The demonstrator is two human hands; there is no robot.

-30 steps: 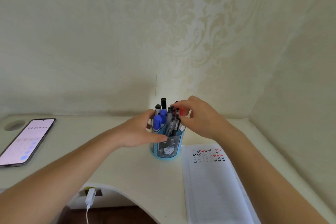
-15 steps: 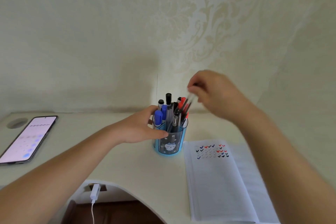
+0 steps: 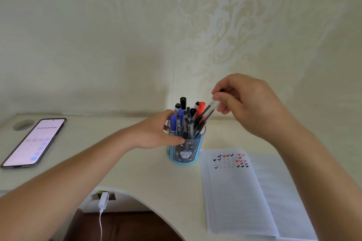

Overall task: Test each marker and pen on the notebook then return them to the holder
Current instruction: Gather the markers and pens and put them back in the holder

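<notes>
Notebook [image 3: 235,191] at lower right already shows rows of ticks, so I'd guess most are tested. Right hand [image 3: 248,103] pinches a clear pen [image 3: 208,111] whose tip sits in the holder [image 3: 185,152], and left hand [image 3: 154,133] grips the holder.

phone [image 3: 33,143] lit, desk left | white charger [image 3: 103,200] plugged under desk [image 3: 148,178]

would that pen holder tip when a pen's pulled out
Possibly: the holder is narrow, with pens rising above its rim, so likely top-heavy. The left hand grips its side, probably steadying it while the right hand pinches a clear pen.
</notes>
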